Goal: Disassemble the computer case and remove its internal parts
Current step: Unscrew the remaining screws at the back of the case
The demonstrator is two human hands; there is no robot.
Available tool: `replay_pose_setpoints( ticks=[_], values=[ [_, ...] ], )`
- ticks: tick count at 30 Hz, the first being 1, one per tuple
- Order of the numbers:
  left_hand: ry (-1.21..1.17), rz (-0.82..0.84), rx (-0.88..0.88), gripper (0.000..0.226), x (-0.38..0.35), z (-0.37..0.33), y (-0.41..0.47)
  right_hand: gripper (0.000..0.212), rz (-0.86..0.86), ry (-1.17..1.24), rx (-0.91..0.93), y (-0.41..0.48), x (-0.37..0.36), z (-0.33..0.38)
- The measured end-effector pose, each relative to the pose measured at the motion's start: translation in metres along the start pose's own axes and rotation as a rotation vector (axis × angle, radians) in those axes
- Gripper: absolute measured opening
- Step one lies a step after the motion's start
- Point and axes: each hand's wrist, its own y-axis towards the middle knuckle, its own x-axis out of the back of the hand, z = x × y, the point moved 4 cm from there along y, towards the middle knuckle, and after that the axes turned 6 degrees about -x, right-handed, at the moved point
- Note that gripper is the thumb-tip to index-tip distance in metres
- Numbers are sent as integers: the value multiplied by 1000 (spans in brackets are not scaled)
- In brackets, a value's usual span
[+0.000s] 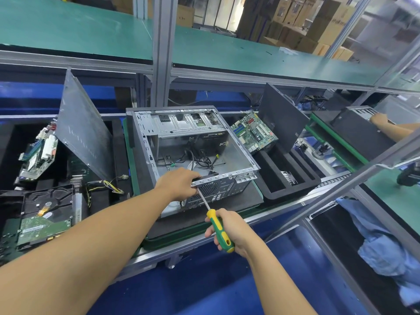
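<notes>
An open grey computer case (145, 142) lies on its side on a dark mat at the centre, with loose black cables (200, 160) inside. My left hand (178, 183) grips the near rear edge of the case. My right hand (229, 230) holds a green and yellow screwdriver (219, 228); its shaft points up at the case's rear panel just below my left hand. A removed motherboard (254, 131) leans in a black foam tray to the right of the case.
A grey side panel (84, 130) leans at the left, beside another board (38, 155), a hard drive (45, 219) and a cable bundle (109, 185). A black panel (281, 117) stands at the right. Another person's hand (379, 120) works on a case at the far right.
</notes>
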Motion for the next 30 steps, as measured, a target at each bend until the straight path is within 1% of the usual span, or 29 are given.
replay_pose_setpoints(
  ticks=[2, 5, 9, 10, 17, 22, 27, 30],
  values=[
    [-5, 5, 1, 38, 0, 0, 0, 36, 16, -17, -10, 1, -2, 0],
    [-3, 9, 2, 40, 0, 0, 0, 33, -27, -49, 49, 1, -1, -1],
    [-11, 6, 5, 37, 0, -1, -1, 16, -49, -26, 148, 2, 2, -6],
    [-16, 6, 9, 36, 1, -1, -1, 16, -52, -11, 162, 2, 2, -6],
    [-11, 14, 14, 38, 0, 0, 0, 17, -72, -16, 154, 1, 1, -5],
    [-6, 9, 10, 39, 0, 0, 0, 23, -82, -46, 125, 4, -1, -8],
    [-13, 16, 18, 41, 0, 0, -1, 31, 18, 22, 26, 5, -6, -7],
    [-11, 19, 17, 40, 0, 0, -2, 31, 26, -26, 39, 4, -7, -8]
  ],
)
